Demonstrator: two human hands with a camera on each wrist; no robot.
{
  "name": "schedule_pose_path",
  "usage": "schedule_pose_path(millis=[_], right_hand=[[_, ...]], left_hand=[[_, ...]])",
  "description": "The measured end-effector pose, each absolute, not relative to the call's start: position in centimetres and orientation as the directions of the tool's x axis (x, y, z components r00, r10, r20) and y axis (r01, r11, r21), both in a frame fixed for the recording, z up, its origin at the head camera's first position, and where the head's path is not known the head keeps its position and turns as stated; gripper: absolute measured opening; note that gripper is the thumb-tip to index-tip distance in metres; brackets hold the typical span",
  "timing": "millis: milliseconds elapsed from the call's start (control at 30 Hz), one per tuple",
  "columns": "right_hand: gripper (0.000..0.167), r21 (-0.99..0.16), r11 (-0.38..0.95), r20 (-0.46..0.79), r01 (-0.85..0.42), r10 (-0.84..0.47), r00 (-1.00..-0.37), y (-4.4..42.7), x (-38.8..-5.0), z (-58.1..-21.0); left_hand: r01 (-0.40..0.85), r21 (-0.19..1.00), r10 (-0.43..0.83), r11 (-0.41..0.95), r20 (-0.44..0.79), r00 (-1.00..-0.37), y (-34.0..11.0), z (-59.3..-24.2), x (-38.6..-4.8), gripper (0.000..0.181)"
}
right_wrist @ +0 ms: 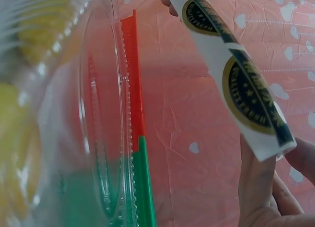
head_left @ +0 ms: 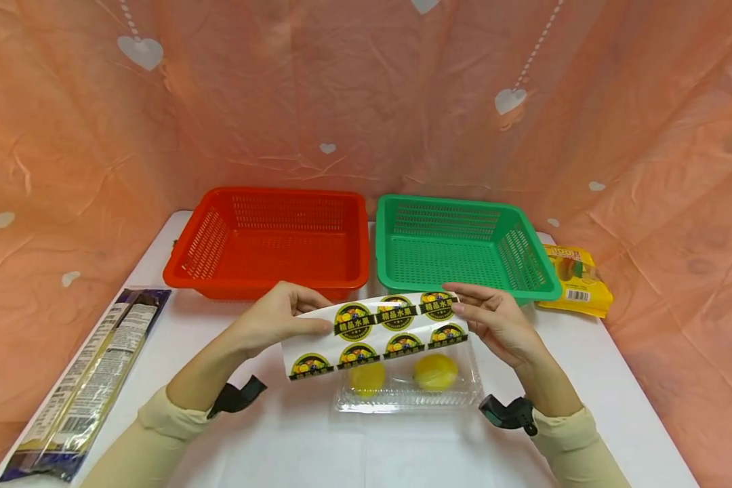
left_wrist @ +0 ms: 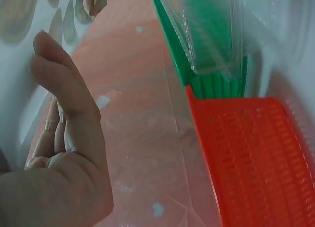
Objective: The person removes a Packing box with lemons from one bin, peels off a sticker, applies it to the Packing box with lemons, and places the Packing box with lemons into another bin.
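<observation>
A white sheet of round fruit stickers (head_left: 396, 344) is stretched between both hands in the head view, above a clear plastic box (head_left: 402, 400) with yellow fruits (head_left: 436, 372) inside. The left hand (head_left: 280, 318) pinches the sheet's left end between thumb and fingers. At the upper right corner, the right hand (head_left: 503, 329) pinches it with thumb and fingertips. In the right wrist view the sticker sheet (right_wrist: 246, 89) looks curled at its edge, above the right hand (right_wrist: 270, 197). The left wrist view shows the left hand (left_wrist: 74, 123) at the sheet's edge.
Behind the hands stand a red basket (head_left: 280, 271) on the left and a green basket (head_left: 451, 261) on the right. A yellow packet (head_left: 579, 288) lies beside the green one. Long plastic packages (head_left: 91, 379) lie along the table's left edge.
</observation>
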State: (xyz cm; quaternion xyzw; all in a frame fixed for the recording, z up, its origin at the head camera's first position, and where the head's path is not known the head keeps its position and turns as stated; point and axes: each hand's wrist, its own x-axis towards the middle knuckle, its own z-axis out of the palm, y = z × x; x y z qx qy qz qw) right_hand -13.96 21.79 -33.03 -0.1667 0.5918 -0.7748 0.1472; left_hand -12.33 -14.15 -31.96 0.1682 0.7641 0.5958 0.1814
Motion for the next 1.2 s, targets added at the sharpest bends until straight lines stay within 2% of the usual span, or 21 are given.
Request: schedule_pose_path(millis=[167,267,400,467,533,600,700,867,1067,1200], right_hand=[[0.033,-0.963,-0.27,0.126,-0.015,-0.401,-0.908,22.0,-14.2,-33.0],[0.03,-0.973,-0.214,0.163,-0.092,-0.341,-0.926,22.1,-14.3,-33.0],[0.027,-0.965,-0.072,0.259,-0.252,-0.14,-0.956,21.8,-14.6,-32.5],[0.028,-0.947,-0.053,0.318,-0.316,-0.024,-0.948,21.3,-14.7,-32.0],[0.026,-0.924,-0.076,0.373,-0.375,0.037,-0.927,20.6,-14.5,-31.4],[0.023,-0.9,-0.11,0.422,-0.421,0.021,-0.906,19.5,-14.2,-31.0],[0.022,-0.867,-0.107,0.497,-0.487,-0.099,-0.862,17.6,-13.5,-30.6],[0.026,-0.764,-0.053,0.637,-0.643,-0.222,-0.738,14.7,-12.8,-31.0],[0.034,-0.606,0.031,0.763,-0.795,-0.259,-0.592,13.6,-12.9,-31.8],[0.039,-0.533,0.092,0.798,-0.841,-0.275,-0.536,13.5,-12.9,-32.2]], left_hand=[[0.038,0.976,0.472,0.214,-0.069,-0.879,-13.3,-32.7,-12.3,0.027],[0.013,0.982,0.464,0.187,-0.077,-0.883,-12.9,-32.9,-12.3,0.027],[-0.012,0.992,0.399,0.124,-0.061,-0.915,-12.5,-33.0,-12.4,0.029],[0.002,0.996,0.346,0.086,-0.028,-0.938,-12.1,-33.0,-12.5,0.029],[0.029,0.998,0.282,0.052,0.013,-0.959,-11.5,-33.0,-12.5,0.029],[0.052,0.999,0.224,0.012,0.048,-0.973,-10.7,-33.0,-12.6,0.029],[0.066,0.995,0.147,-0.071,0.076,-0.986,-9.3,-33.0,-12.6,0.029],[0.078,0.974,0.069,-0.213,0.094,-0.993,-6.8,-32.8,-12.3,0.027],[0.063,0.939,0.096,-0.337,0.101,-0.99,-5.1,-32.3,-11.5,0.028],[0.031,0.929,0.148,-0.368,0.091,-0.985,-4.8,-32.1,-11.0,0.033]])
